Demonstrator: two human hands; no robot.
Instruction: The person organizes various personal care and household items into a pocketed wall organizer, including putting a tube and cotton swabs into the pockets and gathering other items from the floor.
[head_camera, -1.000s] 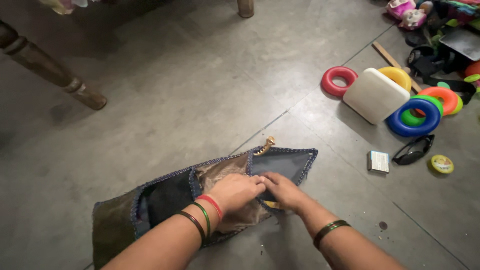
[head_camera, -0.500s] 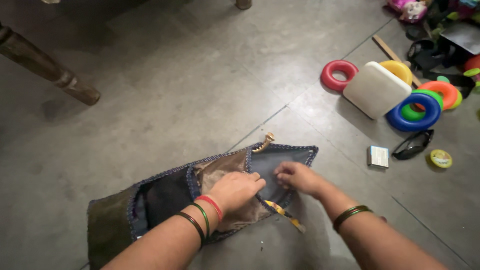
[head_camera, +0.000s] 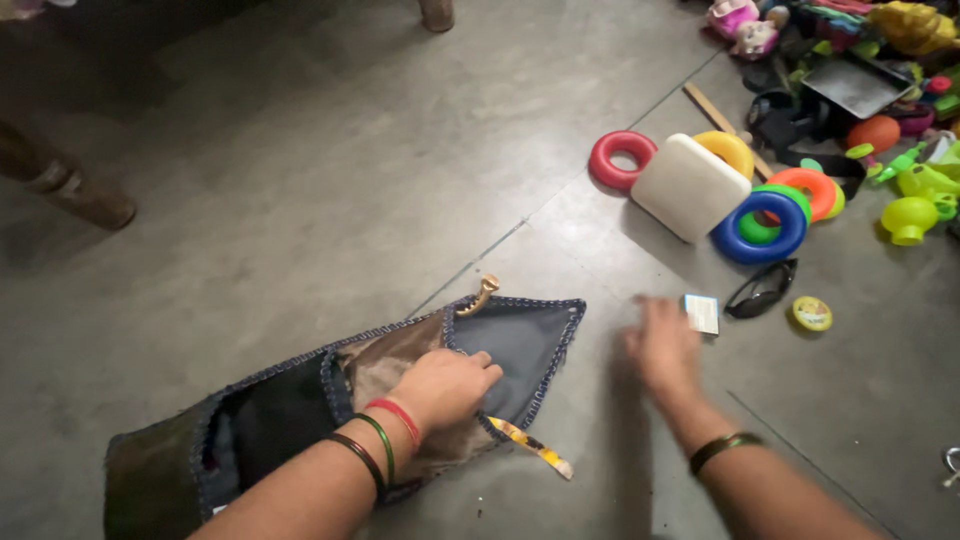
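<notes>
The person's left hand (head_camera: 443, 385) lies flat on a patchwork cloth pouch (head_camera: 400, 385) spread out on the grey floor (head_camera: 330, 180), palm down with the fingers loosely curled and pressing on the brown and dark blue panels; it grips nothing that I can see. The wrist carries a red bangle and two darker ones. The pouch lies long and low toward the near left side of the floor, its pointed blue end reaching toward the middle, edged with blue stitching. A small golden clasp (head_camera: 478, 296) sticks up at its upper edge, and a yellow patterned strap (head_camera: 532, 447) trails out from under its near edge.

The right hand (head_camera: 665, 345) is off the pouch, out over bare floor to the right of it. It is blurred, fingers spread open and holding nothing, with its fingertips just beside a small flat box (head_camera: 702, 313). Next to the box lie dark sunglasses (head_camera: 760, 290) and a small round yellow tin (head_camera: 811, 314).

Further back toward the far right corner sits a white cushion-like square (head_camera: 688, 187) among plastic rings: a red ring (head_camera: 621, 160), a blue ring (head_camera: 760, 227) and others in yellow, orange and green, with a heap of toys behind. A wooden furniture leg (head_camera: 70, 190) stands at the far left.
</notes>
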